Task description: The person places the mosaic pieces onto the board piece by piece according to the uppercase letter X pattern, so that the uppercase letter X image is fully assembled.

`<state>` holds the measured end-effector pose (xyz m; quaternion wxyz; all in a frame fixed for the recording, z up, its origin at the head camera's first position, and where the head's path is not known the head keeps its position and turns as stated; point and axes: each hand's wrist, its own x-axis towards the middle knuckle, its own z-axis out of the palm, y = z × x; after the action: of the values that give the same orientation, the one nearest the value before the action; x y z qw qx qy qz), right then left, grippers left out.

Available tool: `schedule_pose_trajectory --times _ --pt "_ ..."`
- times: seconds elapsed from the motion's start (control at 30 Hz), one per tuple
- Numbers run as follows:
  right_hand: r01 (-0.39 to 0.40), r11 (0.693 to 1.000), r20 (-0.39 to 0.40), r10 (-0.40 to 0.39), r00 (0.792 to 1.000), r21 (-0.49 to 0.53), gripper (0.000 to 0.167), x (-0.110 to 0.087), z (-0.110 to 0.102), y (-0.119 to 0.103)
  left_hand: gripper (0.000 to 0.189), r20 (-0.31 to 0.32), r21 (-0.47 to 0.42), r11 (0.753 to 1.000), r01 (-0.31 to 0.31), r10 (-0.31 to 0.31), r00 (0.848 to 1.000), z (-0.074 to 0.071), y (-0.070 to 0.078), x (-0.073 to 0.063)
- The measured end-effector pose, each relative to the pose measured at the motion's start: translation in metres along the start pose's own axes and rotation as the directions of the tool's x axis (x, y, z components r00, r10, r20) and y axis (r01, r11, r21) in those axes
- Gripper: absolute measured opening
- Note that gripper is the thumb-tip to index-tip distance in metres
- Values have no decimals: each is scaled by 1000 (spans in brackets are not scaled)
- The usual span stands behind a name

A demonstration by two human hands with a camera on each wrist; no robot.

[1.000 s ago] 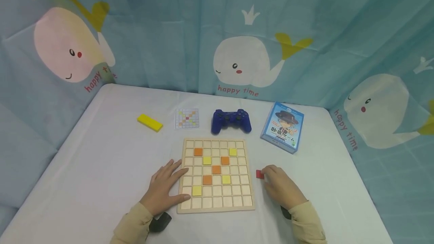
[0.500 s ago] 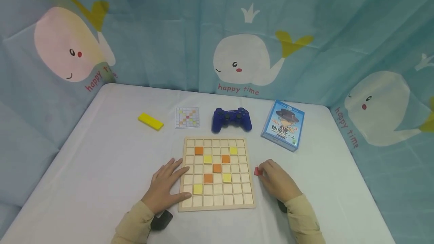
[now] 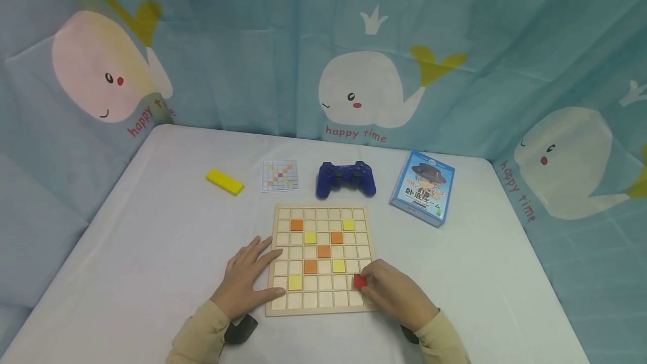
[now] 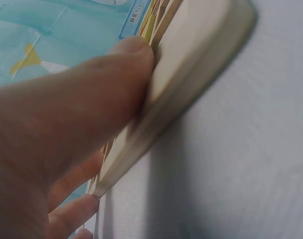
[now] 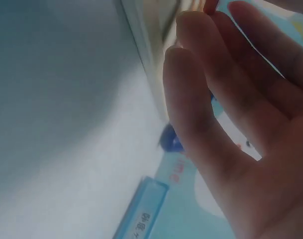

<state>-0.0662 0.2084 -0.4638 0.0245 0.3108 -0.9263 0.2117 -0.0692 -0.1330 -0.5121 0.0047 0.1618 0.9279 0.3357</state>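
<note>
My right hand (image 3: 401,294) pinches a small red square tile (image 3: 359,281) over the lower right cells of a wooden grid board (image 3: 318,313). Whether the tile touches the board cannot be made out. In the right wrist view only a sliver of the red tile (image 5: 210,6) shows at the top, by the fingertips. The left hand (image 3: 245,277) rests at the board's left edge with spread fingers, its thumb on the lower left rim. Orange tiles (image 3: 324,251) and yellow tiles (image 3: 338,265) lie in several cells, roughly along two crossing diagonals.
Behind the board are a yellow block (image 3: 224,182), a printed card (image 3: 280,176) with a coloured grid pattern, a blue game controller (image 3: 346,179) and a blue box (image 3: 422,188). A whale-print curtain (image 3: 242,72) hangs behind the white table (image 3: 167,212).
My right hand has picked the red tile off the table right of the board and carried it left and nearer, over the board. The left hand stays put.
</note>
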Motion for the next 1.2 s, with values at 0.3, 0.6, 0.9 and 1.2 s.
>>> schedule_pose_trajectory --times 0.3,0.6,0.9,1.2 --pt "53 996 -14 -54 998 -67 24 4 10 3 76 -2 0 1000 -2 2 1000 1 1 1" --pt "115 989 -44 -120 992 -93 23 10 10 1 76 3 -10 1000 -6 6 1000 0 2 1" --pt "96 994 -42 -99 994 -52 23 9 13 2 77 9 -10 1000 -6 6 1000 3 0 2" --pt "88 996 -48 -88 995 5 21 10 16 3 76 7 -17 1000 -6 6 1000 4 1 1"
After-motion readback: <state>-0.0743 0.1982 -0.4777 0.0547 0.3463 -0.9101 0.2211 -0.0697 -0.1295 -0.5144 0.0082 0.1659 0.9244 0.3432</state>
